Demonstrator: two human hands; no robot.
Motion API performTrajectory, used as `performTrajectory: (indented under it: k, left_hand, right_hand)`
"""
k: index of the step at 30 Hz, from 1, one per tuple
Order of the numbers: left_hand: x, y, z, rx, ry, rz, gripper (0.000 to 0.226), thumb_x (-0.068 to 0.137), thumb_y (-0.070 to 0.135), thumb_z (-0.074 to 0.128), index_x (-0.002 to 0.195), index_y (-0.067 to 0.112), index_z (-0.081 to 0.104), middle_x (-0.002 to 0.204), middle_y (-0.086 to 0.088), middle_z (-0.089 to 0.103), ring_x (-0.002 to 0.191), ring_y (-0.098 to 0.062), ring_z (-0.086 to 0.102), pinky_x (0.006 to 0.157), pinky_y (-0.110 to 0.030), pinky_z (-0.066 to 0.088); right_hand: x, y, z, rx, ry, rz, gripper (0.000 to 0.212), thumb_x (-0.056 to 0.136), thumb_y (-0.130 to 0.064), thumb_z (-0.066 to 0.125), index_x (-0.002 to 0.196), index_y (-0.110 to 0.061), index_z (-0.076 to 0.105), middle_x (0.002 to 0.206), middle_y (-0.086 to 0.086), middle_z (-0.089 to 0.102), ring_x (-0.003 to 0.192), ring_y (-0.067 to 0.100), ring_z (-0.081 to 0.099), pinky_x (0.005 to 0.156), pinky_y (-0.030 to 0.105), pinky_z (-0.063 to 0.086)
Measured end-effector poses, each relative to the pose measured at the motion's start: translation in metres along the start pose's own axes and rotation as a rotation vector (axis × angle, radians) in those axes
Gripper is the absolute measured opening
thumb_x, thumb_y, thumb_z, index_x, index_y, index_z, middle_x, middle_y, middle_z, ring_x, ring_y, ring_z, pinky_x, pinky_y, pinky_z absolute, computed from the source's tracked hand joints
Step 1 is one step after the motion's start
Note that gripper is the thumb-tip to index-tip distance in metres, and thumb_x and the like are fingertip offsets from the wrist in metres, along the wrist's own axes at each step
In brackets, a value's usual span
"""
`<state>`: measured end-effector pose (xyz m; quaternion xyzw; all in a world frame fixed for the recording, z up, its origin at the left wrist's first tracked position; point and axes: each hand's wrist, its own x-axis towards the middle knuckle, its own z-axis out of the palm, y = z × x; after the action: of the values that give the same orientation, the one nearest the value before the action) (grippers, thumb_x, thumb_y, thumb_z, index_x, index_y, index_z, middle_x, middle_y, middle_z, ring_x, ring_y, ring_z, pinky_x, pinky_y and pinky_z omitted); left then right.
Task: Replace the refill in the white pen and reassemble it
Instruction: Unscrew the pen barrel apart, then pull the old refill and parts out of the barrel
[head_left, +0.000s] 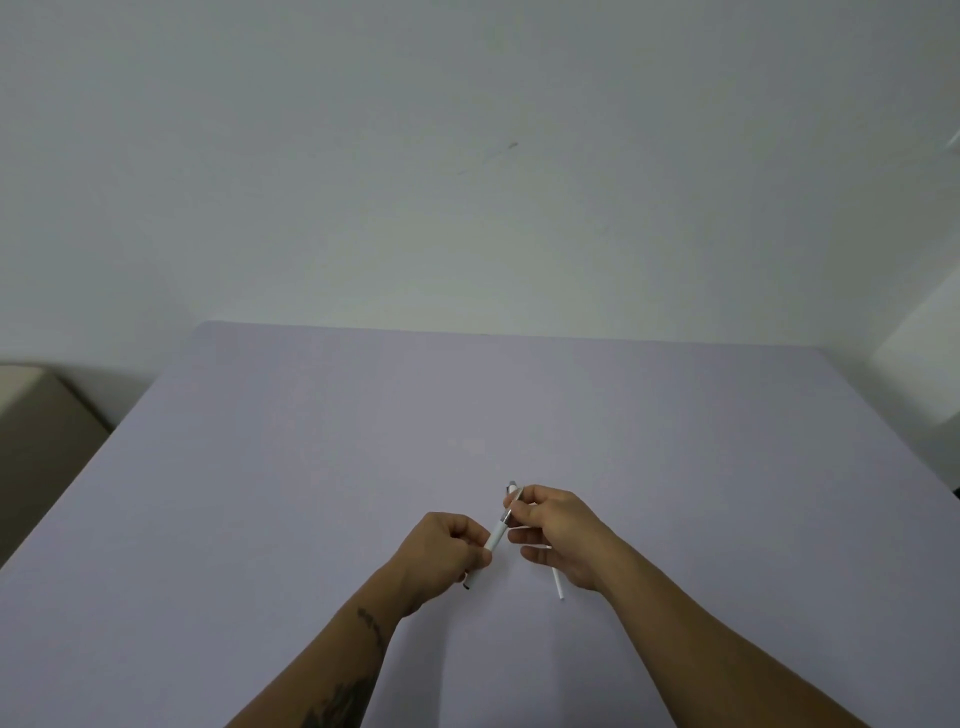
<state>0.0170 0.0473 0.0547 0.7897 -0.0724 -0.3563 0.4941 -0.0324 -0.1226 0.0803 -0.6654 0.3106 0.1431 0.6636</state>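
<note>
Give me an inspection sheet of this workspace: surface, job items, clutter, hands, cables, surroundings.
Surface: lavender table, plain, against a wall.
Job's things: white pen held above the table between both hands; a thin white refill sticks out below the right hand.
Clutter: nothing seen.
Grippers: left hand closed on the pen's lower end; right hand pinching its upper end near the metal ring.
Cables: nothing seen.
Surroundings: pale wall with a faint scuff; beige object at far left, unclear what.
</note>
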Motion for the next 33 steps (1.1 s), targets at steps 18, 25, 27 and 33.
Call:
performTrajectory:
  k: [18, 25, 27, 33]
  left_hand:
    - [0.001, -0.006, -0.002, -0.020, -0.039, -0.004, 0.017, 0.085, 0.006, 0.065, 0.081, 0.019, 0.075, 0.078, -0.002, 0.066, 0.075, -0.018, 0.058, 0.074, -0.032, 0.055]
    - [0.007, -0.008, -0.002, -0.022, -0.064, -0.033, 0.023, 0.088, 0.004, 0.058, 0.083, 0.018, 0.076, 0.080, -0.005, 0.064, 0.076, -0.020, 0.056, 0.072, -0.029, 0.054]
    - [0.008, -0.009, -0.003, -0.033, -0.050, -0.047, 0.022, 0.087, 0.004, 0.061, 0.082, 0.018, 0.076, 0.079, -0.004, 0.064, 0.074, -0.018, 0.056, 0.071, -0.029, 0.053]
    - [0.023, -0.011, -0.002, -0.072, 0.006, -0.090, 0.015, 0.084, 0.004, 0.064, 0.081, 0.015, 0.075, 0.075, -0.003, 0.062, 0.071, -0.018, 0.055, 0.068, -0.030, 0.051]
  right_hand:
    - [0.000, 0.003, 0.001, 0.143, 0.007, 0.025, 0.026, 0.100, -0.007, 0.051, 0.100, -0.012, 0.076, 0.102, 0.008, 0.071, 0.096, 0.022, 0.066, 0.082, 0.035, 0.055]
    - [0.012, 0.002, -0.005, 0.205, -0.003, 0.038, 0.025, 0.100, -0.008, 0.051, 0.101, -0.012, 0.076, 0.096, 0.006, 0.070, 0.089, 0.021, 0.066, 0.078, 0.034, 0.052]
    - [0.016, 0.000, -0.009, 0.218, 0.026, 0.043, 0.022, 0.099, -0.011, 0.053, 0.102, -0.011, 0.076, 0.095, 0.007, 0.070, 0.088, 0.021, 0.066, 0.074, 0.033, 0.052]
    - [0.041, -0.015, -0.022, 0.352, 0.207, -0.006, 0.010, 0.096, -0.009, 0.059, 0.094, -0.008, 0.069, 0.079, 0.007, 0.069, 0.069, 0.017, 0.062, 0.063, 0.029, 0.051]
